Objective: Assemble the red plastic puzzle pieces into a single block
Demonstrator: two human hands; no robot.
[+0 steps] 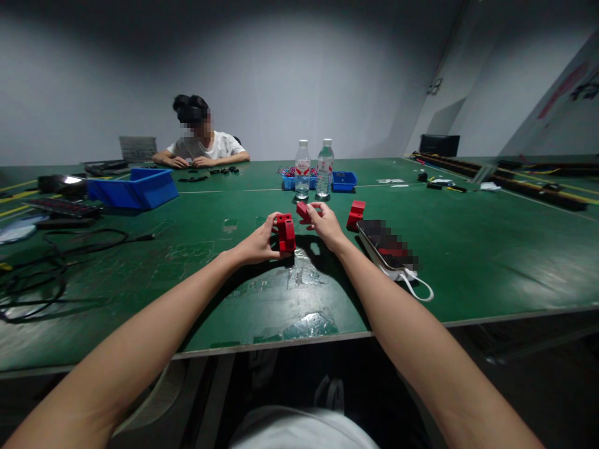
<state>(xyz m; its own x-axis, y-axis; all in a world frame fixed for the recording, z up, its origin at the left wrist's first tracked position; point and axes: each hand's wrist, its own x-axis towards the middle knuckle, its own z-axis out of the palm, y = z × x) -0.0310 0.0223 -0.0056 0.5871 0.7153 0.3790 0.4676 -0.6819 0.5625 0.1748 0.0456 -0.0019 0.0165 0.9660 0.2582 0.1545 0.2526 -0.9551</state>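
My left hand (260,243) is closed around a red block with holes in its top (286,233), holding it upright at the table's middle. To the right, my right hand (326,223) pinches a smaller red piece (303,212) between thumb and fingers, a short way apart from the block. Another red piece (356,214) rests on the green table (468,262), right of my right hand. It stands by the far end of a phone (384,240), which has a white cable (423,290) at its near end.
Two water bottles (302,174) stand beyond my hands, before small blue trays (344,181). A large blue bin (135,189) is at left, near tangled black cables (51,268). Across the table sits a person (213,144) in a white shirt, with small black parts (224,170) nearby.
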